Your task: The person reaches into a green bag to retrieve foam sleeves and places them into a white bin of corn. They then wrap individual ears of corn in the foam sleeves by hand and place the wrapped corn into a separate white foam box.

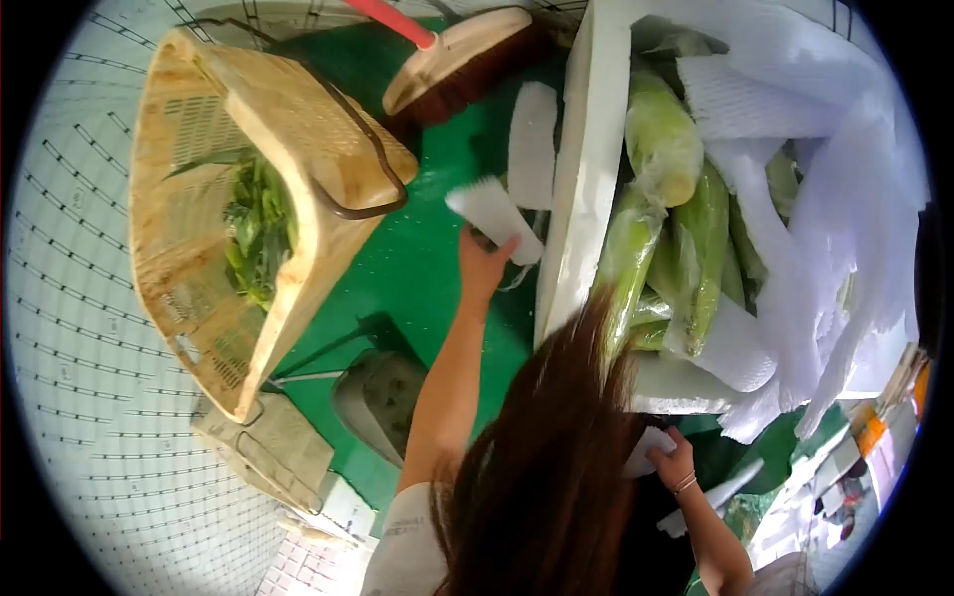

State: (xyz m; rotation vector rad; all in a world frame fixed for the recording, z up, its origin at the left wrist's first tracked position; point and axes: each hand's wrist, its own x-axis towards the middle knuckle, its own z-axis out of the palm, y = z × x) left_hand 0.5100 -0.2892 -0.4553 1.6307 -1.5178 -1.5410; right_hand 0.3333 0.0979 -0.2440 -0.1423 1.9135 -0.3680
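Note:
My left hand (487, 260) is closed on a white foam net sleeve (502, 221) above the green floor, left of the white foam box (574, 189). Another foam sleeve (533, 144) lies on the floor just beyond it. At the lower right, below the box, my right hand (673, 459) grips a small piece of white foam net (646, 452). Inside the box are green vegetables in clear plastic wrap (664, 139) and a heap of foam netting (835, 219). Long dark hair hangs between my arms and hides part of the box's near edge.
A yellowish plastic basket (328, 149) with green leaves (260, 223) inside stands at the left. A broom (457, 65) lies at the top, and a grey dustpan (376, 397) is below the basket. A beige container (268, 452) sits at the lower left.

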